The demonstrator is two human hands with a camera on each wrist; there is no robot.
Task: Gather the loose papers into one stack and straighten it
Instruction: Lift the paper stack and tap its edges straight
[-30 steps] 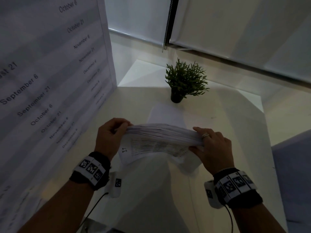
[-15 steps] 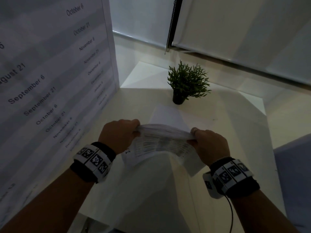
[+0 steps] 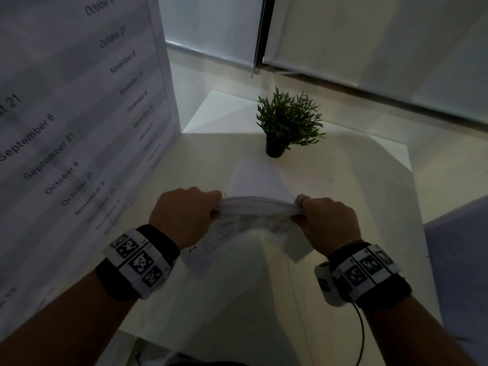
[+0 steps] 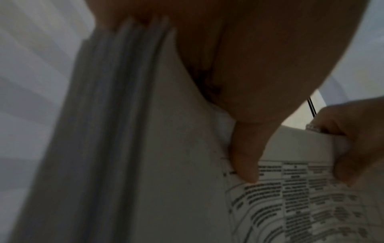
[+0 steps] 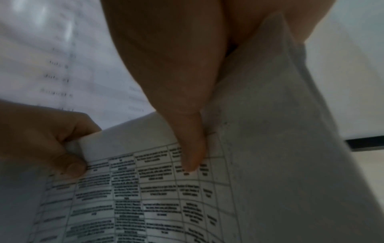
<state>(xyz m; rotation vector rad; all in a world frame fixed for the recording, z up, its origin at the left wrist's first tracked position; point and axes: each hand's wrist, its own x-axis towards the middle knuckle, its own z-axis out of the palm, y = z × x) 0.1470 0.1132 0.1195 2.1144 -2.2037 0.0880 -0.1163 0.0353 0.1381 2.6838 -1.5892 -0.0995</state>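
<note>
Lowered toward table [image 3: 343, 167]: paper stack [image 3: 257, 206], left hand [image 3: 184, 215] and right hand [image 3: 328, 223] clamping its ends; straightening underway, edge-tapping next.

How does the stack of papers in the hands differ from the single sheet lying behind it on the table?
The stack of papers is held up on edge by the left hand and right hand; the single sheet lies flat on the table, untouched. The stack's front page shows a printed grid; the sheet's visible face looks blank. Both are white paper.
</note>
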